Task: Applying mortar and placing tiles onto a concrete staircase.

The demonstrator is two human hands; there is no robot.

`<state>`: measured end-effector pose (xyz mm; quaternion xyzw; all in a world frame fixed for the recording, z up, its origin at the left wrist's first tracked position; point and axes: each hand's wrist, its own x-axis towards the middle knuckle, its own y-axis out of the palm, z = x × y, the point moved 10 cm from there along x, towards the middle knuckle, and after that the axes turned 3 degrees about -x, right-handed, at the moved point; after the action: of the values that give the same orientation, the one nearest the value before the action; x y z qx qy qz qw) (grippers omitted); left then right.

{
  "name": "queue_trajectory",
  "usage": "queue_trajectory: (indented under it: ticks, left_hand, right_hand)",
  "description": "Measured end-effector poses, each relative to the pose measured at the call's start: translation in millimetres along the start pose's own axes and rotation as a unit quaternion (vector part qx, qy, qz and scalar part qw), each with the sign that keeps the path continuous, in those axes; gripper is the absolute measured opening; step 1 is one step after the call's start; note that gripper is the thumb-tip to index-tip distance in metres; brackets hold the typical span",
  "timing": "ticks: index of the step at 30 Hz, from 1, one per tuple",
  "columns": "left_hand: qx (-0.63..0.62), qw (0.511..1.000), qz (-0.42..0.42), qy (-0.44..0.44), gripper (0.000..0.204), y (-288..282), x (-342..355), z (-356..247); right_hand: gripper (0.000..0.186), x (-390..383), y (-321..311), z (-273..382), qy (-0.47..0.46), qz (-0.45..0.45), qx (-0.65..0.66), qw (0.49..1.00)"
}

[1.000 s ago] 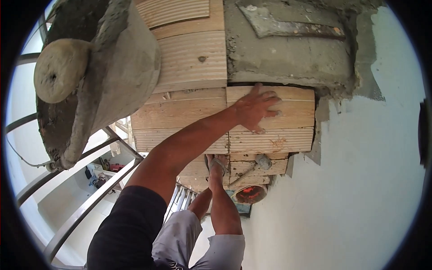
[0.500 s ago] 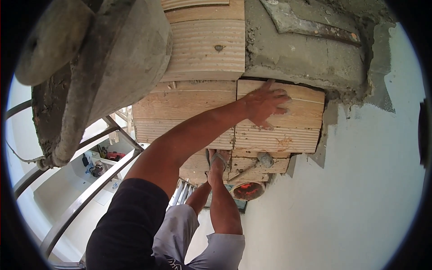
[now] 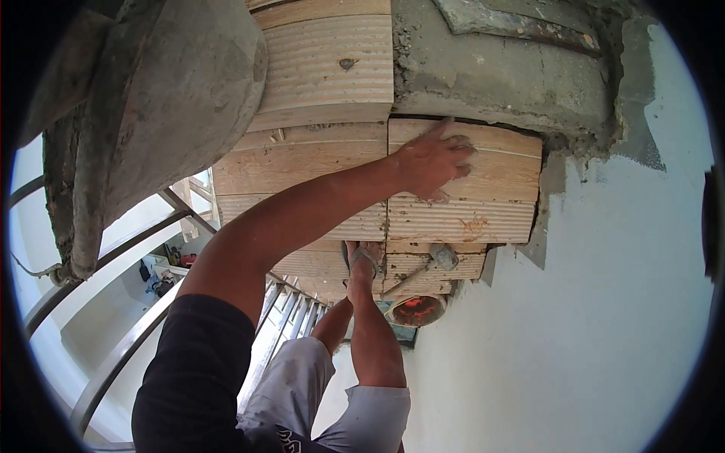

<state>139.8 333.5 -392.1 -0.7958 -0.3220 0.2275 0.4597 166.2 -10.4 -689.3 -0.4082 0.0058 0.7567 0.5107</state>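
My left hand [image 3: 434,162] lies over a wood-look stair tread tile [image 3: 502,177] with a grooved front strip. Its fingers are spread and slightly bent, pointing right, with pale dust on the tips. Nothing is held in it. A second wood-look tile [image 3: 302,155] butts against this one on the left, under my forearm. Behind the tile a dark gap runs along the foot of a grey mortar-covered step [image 3: 498,90]. My right hand is out of the picture.
A mortar-caked container [image 3: 189,83] looms at upper left. On the mortar lies a smeared flat tool [image 3: 521,26]. Lower down are a mallet [image 3: 444,257], a bucket with red-orange inside [image 3: 417,311] and my sandalled foot [image 3: 362,260]. Metal railing [image 3: 121,370] runs left; a pale wall [image 3: 604,302] right.
The whole view has shifted a little, so the stairs sit higher and further left. My left hand stays over the same tile, its fingers a little more bent.
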Motion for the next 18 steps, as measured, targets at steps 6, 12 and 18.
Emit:
queue_trajectory:
  ticks: [6,12,18]
  left_hand:
    - [-0.051,0.997,-0.045,-0.044,0.08,-10,-59,14]
    - [-0.066,0.989,-0.095,-0.096,0.079,-8,-122,30]
    - [-0.096,0.974,-0.171,-0.113,0.075,-2,-135,33]
  right_hand:
    - [0.043,-60,-84,81,-0.106,-0.048,-0.215,0.97]
    - [0.019,-261,-242,-35,0.064,-0.023,0.013,0.998]
    - [0.038,-135,-237,-52,-0.087,-0.141,-0.207,0.964]
